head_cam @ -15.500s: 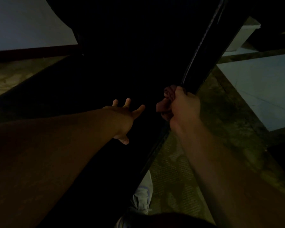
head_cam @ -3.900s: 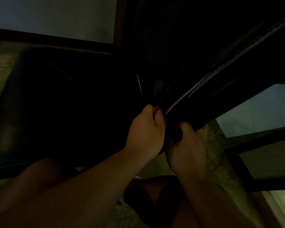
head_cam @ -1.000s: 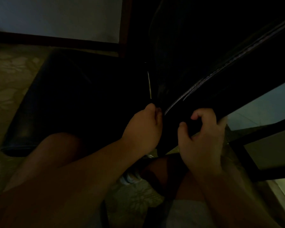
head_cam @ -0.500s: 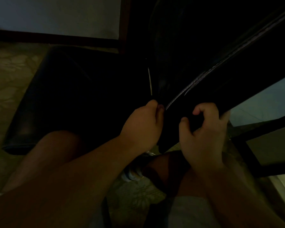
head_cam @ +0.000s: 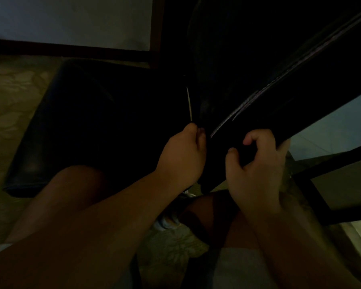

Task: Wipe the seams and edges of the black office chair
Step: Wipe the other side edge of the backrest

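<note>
Chair (head_cam: 104, 130) fills the dark head view; seat left, stitched edge (head_cam: 265, 97) running up to the right corner. Left hand (head_cam: 181, 157) is clenched at the lower end of that edge; can't tell what it holds. Right hand (head_cam: 256, 170) grasps the edge just beside it, fingers curled over. Knee (head_cam: 75, 184) below the seat.

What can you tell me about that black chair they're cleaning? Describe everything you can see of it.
The black chair fills most of the dim view, and its covering looks like smooth leather or vinyl. A wide padded part lies to the left above the patterned floor. To the right, a panel with a pale stitched seam slants from upper right down toward the hands. The left hand is curled at the seam's lower end; the right hand grips the panel's lower edge. Whether the left hand holds a cloth cannot be seen.
</note>
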Available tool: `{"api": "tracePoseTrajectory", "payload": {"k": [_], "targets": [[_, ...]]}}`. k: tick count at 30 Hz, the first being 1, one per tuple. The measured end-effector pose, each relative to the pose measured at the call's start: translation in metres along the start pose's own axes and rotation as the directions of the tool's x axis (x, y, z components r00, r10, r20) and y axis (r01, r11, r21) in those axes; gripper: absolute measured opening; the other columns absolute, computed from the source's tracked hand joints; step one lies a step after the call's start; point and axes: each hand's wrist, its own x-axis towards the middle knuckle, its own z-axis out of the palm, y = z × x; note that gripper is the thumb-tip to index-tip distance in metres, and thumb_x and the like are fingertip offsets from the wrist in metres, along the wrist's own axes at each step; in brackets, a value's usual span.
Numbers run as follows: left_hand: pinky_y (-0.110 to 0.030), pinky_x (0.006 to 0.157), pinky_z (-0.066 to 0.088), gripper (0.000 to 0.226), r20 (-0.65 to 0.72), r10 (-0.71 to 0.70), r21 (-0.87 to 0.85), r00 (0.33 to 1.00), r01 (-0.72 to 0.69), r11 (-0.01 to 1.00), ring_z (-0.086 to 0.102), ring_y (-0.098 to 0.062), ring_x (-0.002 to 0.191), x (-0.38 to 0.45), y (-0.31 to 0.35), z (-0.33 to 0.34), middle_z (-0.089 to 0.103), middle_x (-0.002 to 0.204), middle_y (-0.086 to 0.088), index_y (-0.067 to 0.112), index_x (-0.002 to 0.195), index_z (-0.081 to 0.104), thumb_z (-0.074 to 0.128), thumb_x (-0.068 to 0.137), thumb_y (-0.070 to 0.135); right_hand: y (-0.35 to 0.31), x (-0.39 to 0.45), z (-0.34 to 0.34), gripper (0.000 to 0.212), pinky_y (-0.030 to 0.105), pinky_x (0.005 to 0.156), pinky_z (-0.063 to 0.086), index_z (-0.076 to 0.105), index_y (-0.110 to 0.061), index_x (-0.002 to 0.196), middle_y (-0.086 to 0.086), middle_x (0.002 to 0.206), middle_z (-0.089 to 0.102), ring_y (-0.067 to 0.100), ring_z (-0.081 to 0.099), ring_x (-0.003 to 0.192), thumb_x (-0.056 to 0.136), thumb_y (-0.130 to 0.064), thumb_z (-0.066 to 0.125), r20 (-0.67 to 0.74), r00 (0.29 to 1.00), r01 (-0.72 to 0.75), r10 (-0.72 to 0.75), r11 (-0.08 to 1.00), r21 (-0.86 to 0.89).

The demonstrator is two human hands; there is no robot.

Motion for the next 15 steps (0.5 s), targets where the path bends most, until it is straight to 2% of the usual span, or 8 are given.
{"api": "tracePoseTrajectory", "payload": {"k": [3, 5, 8, 12, 15], "targets": [[-0.022, 0.051, 0.042, 0.034, -0.006, 0.169, 0.153, 0.986, -0.166, 0.974, 0.054, -0.01, 0.057, -0.019, 0.002, -0.008, 0.045, 0.058, 0.005, 0.018, 0.079, 0.049, 0.041, 0.107, 0.036, 0.001, -0.001, 0.001, 0.025, 0.004, 0.071, 0.034, 0.049, -0.008, 0.091, 0.003, 0.112, 0.036, 0.01, 0.041, 0.091, 0.077, -0.004, 0.07, -0.004, 1.0, -0.014, 0.014, 1.0, -0.012], [-0.022, 0.051, 0.042, 0.032, 0.014, 0.136, 0.116, 0.991, -0.137, 0.984, 0.055, -0.006, 0.06, -0.014, 0.003, -0.007, 0.046, 0.059, 0.005, 0.016, 0.082, 0.05, 0.042, 0.107, 0.034, 0.0, 0.001, 0.001, 0.026, 0.003, 0.07, 0.034, 0.049, -0.009, 0.091, 0.003, 0.112, 0.036, 0.002, 0.038, 0.088, 0.076, -0.004, 0.07, -0.002, 1.0, -0.016, 0.016, 1.0, -0.012], [-0.02, 0.048, 0.037, 0.033, -0.008, -0.003, -0.009, 1.0, 0.003, 1.0, 0.053, -0.006, 0.056, 0.004, 0.005, -0.003, 0.052, 0.066, 0.003, 0.02, 0.077, 0.045, 0.044, 0.107, 0.033, -0.002, 0.004, 0.001, 0.028, 0.001, 0.07, 0.034, 0.048, -0.011, 0.091, 0.005, 0.112, 0.038, -0.011, 0.037, 0.092, 0.076, -0.002, 0.07, -0.006, 1.0, -0.025, 0.025, 1.0, 0.003], [-0.018, 0.046, 0.038, 0.033, -0.025, 0.1, -0.002, 0.995, -0.1, 0.995, 0.052, -0.002, 0.055, -0.007, 0.008, -0.002, 0.047, 0.06, 0.004, 0.017, 0.076, 0.046, 0.045, 0.107, 0.03, 0.0, 0.003, 0.002, 0.029, 0.001, 0.072, 0.033, 0.047, -0.011, 0.091, 0.007, 0.112, 0.039, 0.004, 0.038, 0.088, 0.075, -0.002, 0.07, -0.007, 0.999, -0.031, 0.031, 0.999, -0.011], [-0.021, 0.048, 0.041, 0.033, -0.017, 0.127, 0.029, 0.992, -0.127, 0.992, 0.052, -0.004, 0.057, -0.012, 0.011, -0.004, 0.047, 0.061, 0.004, 0.015, 0.079, 0.048, 0.043, 0.107, 0.031, 0.0, 0.003, 0.002, 0.029, 0.001, 0.072, 0.032, 0.048, -0.01, 0.091, 0.008, 0.113, 0.04, 0.001, 0.037, 0.087, 0.075, -0.002, 0.071, -0.012, 1.0, -0.021, 0.021, 1.0, -0.017]]}}
